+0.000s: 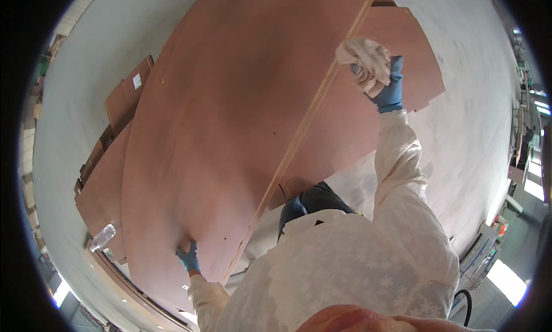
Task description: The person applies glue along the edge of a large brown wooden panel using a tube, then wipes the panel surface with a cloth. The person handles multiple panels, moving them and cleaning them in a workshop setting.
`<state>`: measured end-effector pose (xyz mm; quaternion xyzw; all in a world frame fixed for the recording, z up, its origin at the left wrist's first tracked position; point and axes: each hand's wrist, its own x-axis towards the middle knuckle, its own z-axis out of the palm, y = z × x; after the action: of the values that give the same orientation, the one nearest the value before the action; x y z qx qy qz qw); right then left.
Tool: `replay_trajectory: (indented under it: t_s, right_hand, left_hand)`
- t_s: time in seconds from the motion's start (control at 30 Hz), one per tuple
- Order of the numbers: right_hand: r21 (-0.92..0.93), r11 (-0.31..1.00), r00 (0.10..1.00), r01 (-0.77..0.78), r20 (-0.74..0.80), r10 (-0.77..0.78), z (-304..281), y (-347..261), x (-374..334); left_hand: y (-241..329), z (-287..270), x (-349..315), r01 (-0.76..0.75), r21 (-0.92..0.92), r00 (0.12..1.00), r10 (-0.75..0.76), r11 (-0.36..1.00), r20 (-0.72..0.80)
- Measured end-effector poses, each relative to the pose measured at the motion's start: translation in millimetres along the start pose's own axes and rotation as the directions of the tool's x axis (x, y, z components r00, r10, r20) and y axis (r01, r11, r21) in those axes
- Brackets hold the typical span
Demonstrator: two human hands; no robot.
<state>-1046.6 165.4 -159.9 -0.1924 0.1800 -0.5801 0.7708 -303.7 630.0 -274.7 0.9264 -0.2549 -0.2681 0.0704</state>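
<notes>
A large reddish-brown panel (pixel 230 102) spreads out before me, with a pale bare edge (pixel 310 110) running diagonally along its right side. In a blue glove, my right hand (pixel 392 90) grips a crumpled beige cloth (pixel 368 62) at the far part of that edge. The cloth hides most of the fingers. My left hand (pixel 188 258), also gloved in blue, rests on the near left part of the panel with its fingers apart and nothing held. Both arms wear white sleeves.
Brown sheets (pixel 397 50) show beneath the panel on the right, and more cardboard-like pieces (pixel 123 99) stick out on the left. A clear plastic bottle (pixel 103 238) lies at the lower left. Shelving and equipment (pixel 483 251) line the right rim, above a pale floor (pixel 460 131).
</notes>
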Motion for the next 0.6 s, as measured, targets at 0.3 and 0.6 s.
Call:
replay_trajectory:
  t_s: [0.3,0.6]
  right_hand:
    - [0.128,0.964,0.919,-0.232,-0.297,0.260,12.7,71.5,-204.0]
    - [-0.021,1.000,0.929,0.008,-0.370,-0.015,-20.9,-54.7,-333.1]
  left_hand:
    - [108.9,36.9,-49.3,0.136,0.410,0.955,-0.010,0.902,-0.296]
    - [382.1,211.6,-296.1,-0.852,-0.100,0.502,0.857,0.513,0.116]
